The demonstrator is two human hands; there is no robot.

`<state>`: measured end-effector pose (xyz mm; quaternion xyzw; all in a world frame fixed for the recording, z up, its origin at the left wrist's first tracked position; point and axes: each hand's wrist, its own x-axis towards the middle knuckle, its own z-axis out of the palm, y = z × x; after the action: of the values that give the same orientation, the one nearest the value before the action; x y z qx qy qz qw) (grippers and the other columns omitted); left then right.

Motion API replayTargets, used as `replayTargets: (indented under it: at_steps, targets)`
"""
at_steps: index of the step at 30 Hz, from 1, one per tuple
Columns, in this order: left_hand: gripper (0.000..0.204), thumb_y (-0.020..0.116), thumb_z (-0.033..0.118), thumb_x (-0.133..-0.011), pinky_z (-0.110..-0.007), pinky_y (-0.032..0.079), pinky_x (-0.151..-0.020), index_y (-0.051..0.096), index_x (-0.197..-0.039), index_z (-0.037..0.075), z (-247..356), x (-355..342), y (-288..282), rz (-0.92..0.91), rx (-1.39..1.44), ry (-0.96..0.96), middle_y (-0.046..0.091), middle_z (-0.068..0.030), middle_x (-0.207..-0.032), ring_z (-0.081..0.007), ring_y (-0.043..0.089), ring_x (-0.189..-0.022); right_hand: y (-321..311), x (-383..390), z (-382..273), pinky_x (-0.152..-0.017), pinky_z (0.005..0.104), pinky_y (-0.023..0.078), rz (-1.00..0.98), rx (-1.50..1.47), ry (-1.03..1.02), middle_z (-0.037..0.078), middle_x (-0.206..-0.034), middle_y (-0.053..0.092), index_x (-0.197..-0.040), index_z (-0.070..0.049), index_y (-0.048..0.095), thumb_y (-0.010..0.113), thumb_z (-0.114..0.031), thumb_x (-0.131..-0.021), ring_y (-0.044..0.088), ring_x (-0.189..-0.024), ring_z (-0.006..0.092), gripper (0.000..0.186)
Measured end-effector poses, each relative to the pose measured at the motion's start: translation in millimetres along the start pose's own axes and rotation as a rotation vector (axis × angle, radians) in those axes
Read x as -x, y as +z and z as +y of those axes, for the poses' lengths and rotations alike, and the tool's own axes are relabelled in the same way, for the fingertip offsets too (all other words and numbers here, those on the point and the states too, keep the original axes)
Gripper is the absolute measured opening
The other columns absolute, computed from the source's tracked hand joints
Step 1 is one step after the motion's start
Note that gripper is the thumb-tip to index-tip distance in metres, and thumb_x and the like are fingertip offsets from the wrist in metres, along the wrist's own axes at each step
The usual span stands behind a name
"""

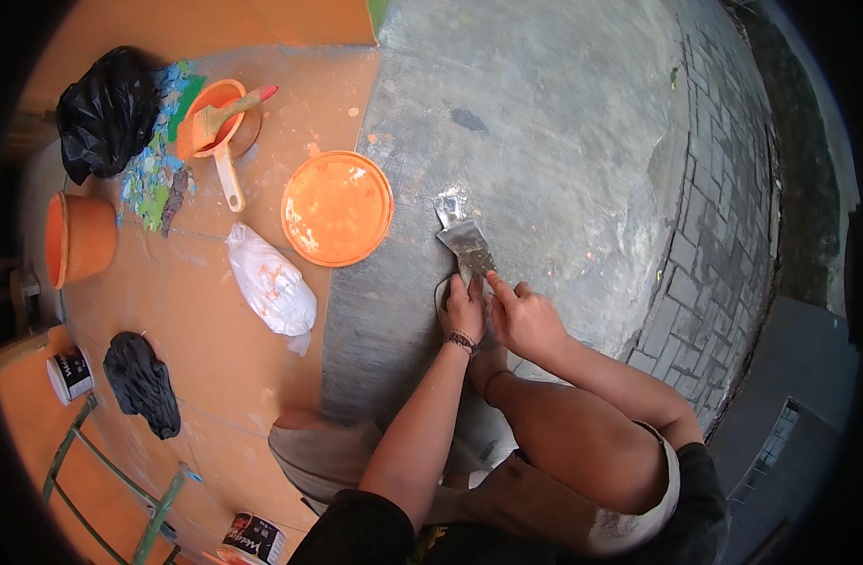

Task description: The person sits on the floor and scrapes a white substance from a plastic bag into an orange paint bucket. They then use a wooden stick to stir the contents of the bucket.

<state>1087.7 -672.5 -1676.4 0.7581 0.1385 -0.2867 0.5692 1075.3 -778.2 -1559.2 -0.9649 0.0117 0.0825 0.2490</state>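
Observation:
My left hand (463, 313) is closed around the handle of a putty knife, whose blade (447, 209) carries whitish paste. Across it lies the wider grey blade of a second putty knife (471, 248). My right hand (527, 325) is closed at the narrow end of that blade, its index finger stretched along the metal; the handle is hidden. Both blades are just above or touching the grey concrete floor (563, 122); I cannot tell which. My bare foot (489, 365) is right behind the hands.
Left of the concrete, the orange floor holds an orange-smeared lid (337, 209), a white plastic bag (273, 287), a dipper (226, 174) with a paintbrush (215, 122) across it, an orange bucket (81, 239) and black plastic bags (106, 113). Grey paving (690, 264) borders the right.

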Motion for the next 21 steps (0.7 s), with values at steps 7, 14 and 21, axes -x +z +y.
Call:
replayTargets:
  at_steps: [7, 14, 21]
  targets:
    - [0.037, 0.045, 0.036, -0.095, -0.044, 0.046, -0.075, 0.047, -0.107, 0.001, 15.7, 11.7, 9.8, -0.025, 0.041, -0.036, 0.063, -0.0237, -0.092, -0.0413, 0.059, -0.088, -11.4, 32.6, 11.5, -0.050, 0.0455, 0.050, -0.052, -0.009, 0.004, 0.022, -0.066, 0.057, -0.120, -0.001, 0.055, 0.058, -0.012, -0.081, 0.059, -0.053, 0.0370, 0.040]
    - [0.042, 0.046, 0.040, -0.095, -0.045, 0.045, -0.077, 0.048, -0.106, 0.000, -1.8, 3.4, 16.5, -0.050, 0.030, -0.080, 0.062, -0.0252, -0.096, -0.0417, 0.059, -0.092, -6.1, 23.1, 12.6, -0.055, 0.0475, 0.050, -0.006, -0.084, 0.094, 0.023, -0.068, 0.059, -0.120, 0.000, 0.054, 0.058, -0.011, -0.082, 0.060, -0.060, 0.0393, 0.040]
    - [0.041, 0.044, 0.041, -0.095, -0.044, 0.046, -0.074, 0.048, -0.107, 0.002, -20.3, -6.5, 10.3, -0.046, 0.164, -0.005, 0.062, -0.0227, -0.093, -0.0392, 0.060, -0.088, 1.8, -0.4, 10.7, -0.060, 0.0482, 0.051, 0.001, -0.083, 0.111, 0.027, -0.070, 0.061, -0.118, 0.002, 0.054, 0.058, -0.010, -0.081, 0.061, -0.064, 0.0413, 0.039]
